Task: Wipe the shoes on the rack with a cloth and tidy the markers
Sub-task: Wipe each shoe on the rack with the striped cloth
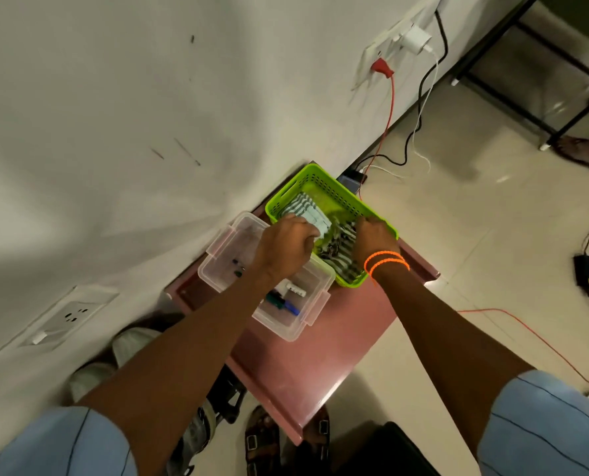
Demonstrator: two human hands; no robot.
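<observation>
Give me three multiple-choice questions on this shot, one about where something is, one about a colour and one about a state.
1. Where do the markers lie?
A. In the clear box
B. In the green basket
C. On the floor

2. What colour are the bands on the right wrist?
A. Blue
B. Orange
C. White

3. What is the left hand doing?
A. Resting flat on the table
B. Holding a marker
C. Gripping a striped cloth in the basket

Answers:
1. A, they show through the box's open top.
2. B, two bright orange loops circle the wrist.
3. C, its fingers close on the cloth.
</observation>
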